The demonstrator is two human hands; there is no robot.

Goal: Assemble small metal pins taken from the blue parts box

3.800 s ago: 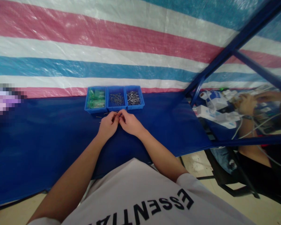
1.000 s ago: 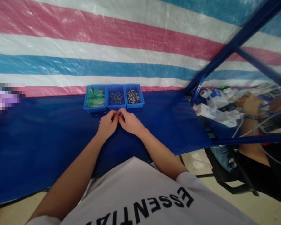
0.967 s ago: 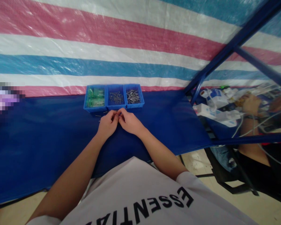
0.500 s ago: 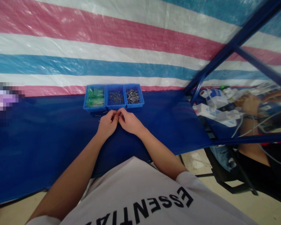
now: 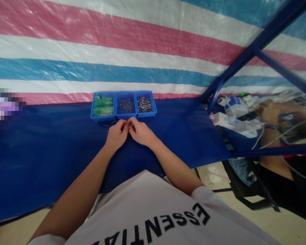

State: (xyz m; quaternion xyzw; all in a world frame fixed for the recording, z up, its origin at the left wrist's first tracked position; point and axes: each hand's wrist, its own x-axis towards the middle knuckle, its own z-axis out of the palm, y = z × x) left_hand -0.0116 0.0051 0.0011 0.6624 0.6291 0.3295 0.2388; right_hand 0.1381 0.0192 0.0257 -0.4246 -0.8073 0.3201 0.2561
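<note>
The left hand and right hand meet with curled fingertips just in front of the middle blue bin; whether they pinch anything cannot be told. Thin metal pins lie on the bench, left and front of that bin. Such fine pieces probably call for steady wrists and a light, aligned fingertip grip.

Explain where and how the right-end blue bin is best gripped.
Probably pinch the right-end blue bin by its outer right wall, coming from above on the right. That wall stands free, while the left one meets the middle bin. Keep it level: loose metal pieces lie inside.
</note>
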